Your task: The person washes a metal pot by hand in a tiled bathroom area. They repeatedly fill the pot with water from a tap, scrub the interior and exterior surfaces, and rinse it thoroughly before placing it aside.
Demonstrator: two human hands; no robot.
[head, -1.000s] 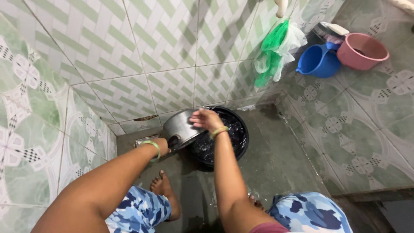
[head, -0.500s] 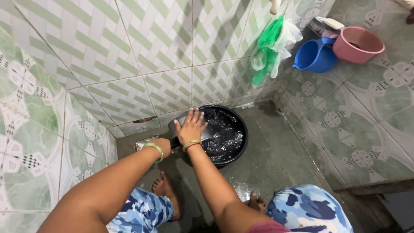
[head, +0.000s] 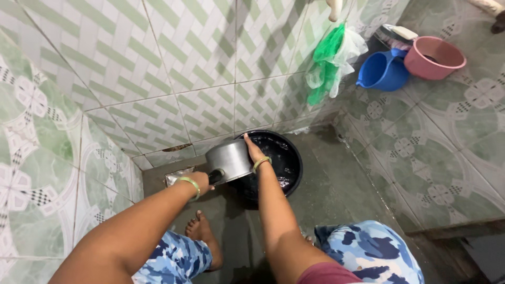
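Observation:
My left hand (head: 201,180) grips the black handle of a metal saucepan (head: 229,159) and holds it tipped on its side over the left rim of a black basin (head: 291,173) of water. My right hand (head: 252,150) is at the pot's open mouth, fingers reaching inside it and partly hidden. Both wrists wear green bangles. The basin stands on the wet grey floor against the tiled wall.
A blue jug (head: 383,71) and a pink tub (head: 434,57) stand at the far right on the patterned floor. Green and white plastic bags (head: 330,59) hang on the wall. A small metal drain cover (head: 176,174) lies by my left hand. My bare foot (head: 202,231) rests below.
My right hand moved from lying flat on the pot's outside to its open mouth. The pot has turned so its side faces up.

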